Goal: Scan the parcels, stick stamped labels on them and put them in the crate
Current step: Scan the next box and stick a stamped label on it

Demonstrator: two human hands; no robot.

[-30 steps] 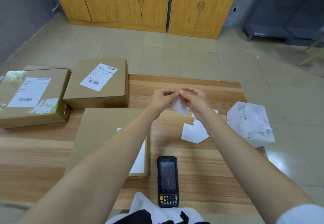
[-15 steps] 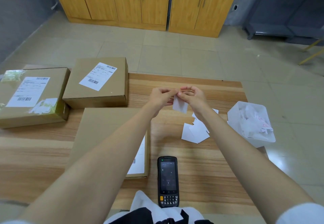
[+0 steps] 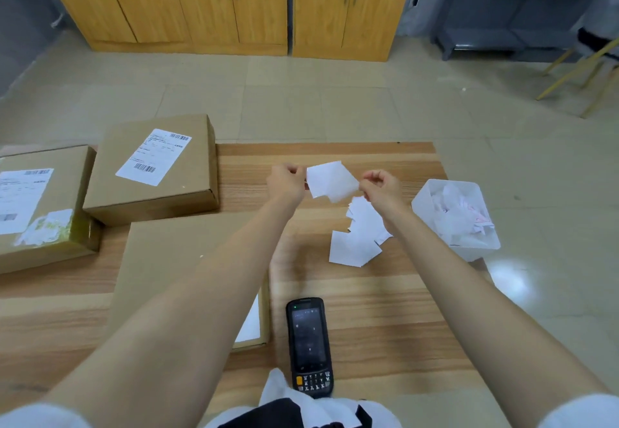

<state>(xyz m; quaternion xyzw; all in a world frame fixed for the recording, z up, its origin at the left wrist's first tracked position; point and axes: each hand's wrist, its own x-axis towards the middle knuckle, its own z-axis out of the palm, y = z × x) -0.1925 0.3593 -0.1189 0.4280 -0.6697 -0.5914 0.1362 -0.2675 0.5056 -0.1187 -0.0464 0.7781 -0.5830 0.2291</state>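
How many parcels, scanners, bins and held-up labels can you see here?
Cardboard parcels: 3
Handheld scanner: 1
White bin: 1
Held label: 1
Total: 6

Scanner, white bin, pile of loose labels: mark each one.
scanner (image 3: 310, 337), head view, on its dark screen.
white bin (image 3: 475, 251), head view, on its near wall.
pile of loose labels (image 3: 351, 248), head view, on the nearest sheet.
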